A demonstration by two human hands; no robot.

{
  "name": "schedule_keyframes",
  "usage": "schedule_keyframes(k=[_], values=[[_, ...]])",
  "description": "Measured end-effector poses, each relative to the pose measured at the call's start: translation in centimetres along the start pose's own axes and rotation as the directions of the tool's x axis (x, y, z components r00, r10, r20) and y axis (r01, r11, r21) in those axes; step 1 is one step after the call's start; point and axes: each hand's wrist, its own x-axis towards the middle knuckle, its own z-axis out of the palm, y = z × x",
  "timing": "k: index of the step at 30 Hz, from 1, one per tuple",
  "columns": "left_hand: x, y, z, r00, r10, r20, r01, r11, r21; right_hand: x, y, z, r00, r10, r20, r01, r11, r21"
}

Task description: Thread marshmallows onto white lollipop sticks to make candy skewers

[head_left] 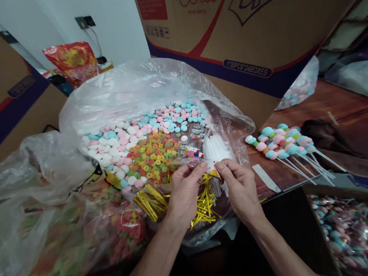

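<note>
Between my left hand (184,190) and my right hand (240,185) is a small clear printed plastic bag (211,167), pinched at its edge with thumbs and fingers. Below the hands lie loose gold twist ties (205,207), and a bundle of gold twist ties (151,202) sits left of my left hand. White sticks (217,147) lie just beyond my right hand. More printed bags (196,137) lie ahead. Ring gummies (155,153) are heaped beyond my left hand, with pink, white and blue marshmallows (117,143) around them. What the small bag contains, if anything, I cannot make out.
Marshmallow skewers (281,141) lie on the table to the right. Below them, a box (329,245) holds many wrapped sweets. Large cartons (208,44) stand behind. A clear bag of gummy rings (49,246) fills the left front. A dark cloth (326,137) lies at right.
</note>
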Motion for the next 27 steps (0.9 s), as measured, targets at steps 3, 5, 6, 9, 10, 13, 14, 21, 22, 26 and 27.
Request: schedule_keyframes(k=[3,5,6,9,10,13,14,21,22,26,27], values=[[-0.5,-0.5,0.3,0.999,0.021,-0.043,-0.023,0.998,-0.05,-0.2,0.4,0.1,0.999,0.027,-0.02,-0.027,0.999,0.02],[-0.6,-0.5,0.0,0.999,-0.045,-0.03,0.042,0.997,-0.068,-0.2,0.3,-0.2,1.0,0.01,-0.002,-0.01,1.0,0.004],[-0.5,-0.4,-0.2,0.996,-0.084,-0.021,0.082,0.994,-0.068,-0.1,0.2,-0.4,1.0,-0.006,0.021,0.006,1.0,-0.014],[0.0,0.2,-1.1,0.991,-0.128,-0.047,0.126,0.991,-0.052,0.0,-0.6,-1.6,0.992,-0.014,0.122,0.024,0.996,-0.082],[0.1,0.3,-1.3,0.992,-0.108,-0.068,0.105,0.993,-0.049,0.0,-0.7,-1.9,0.99,-0.005,0.144,0.019,0.995,-0.1],[0.3,0.2,-1.6,0.994,0.008,-0.112,-0.011,1.0,-0.028,0.0,-0.8,-2.5,0.991,0.031,0.13,-0.014,0.991,-0.131],[0.3,0.1,-1.5,0.992,0.055,-0.115,-0.057,0.998,-0.012,-0.1,-0.7,-2.5,0.993,0.043,0.11,-0.029,0.992,-0.126],[-0.4,-0.8,-1.1,0.956,0.25,-0.152,-0.236,0.966,0.103,0.1,-0.4,-1.8,0.993,0.049,0.108,-0.041,0.996,-0.074],[-0.3,-0.6,-1.2,0.96,0.241,-0.142,-0.227,0.968,0.106,0.3,-0.5,-1.9,0.993,0.032,0.113,-0.023,0.996,-0.082],[0.3,0.1,-1.4,0.978,0.164,-0.127,-0.157,0.985,0.067,0.6,-1.0,-2.9,0.986,-0.001,0.165,0.027,0.988,-0.152],[0.4,0.1,-1.4,0.977,0.163,-0.134,-0.155,0.986,0.066,0.6,-1.1,-3.1,0.984,-0.009,0.175,0.039,0.984,-0.172]])
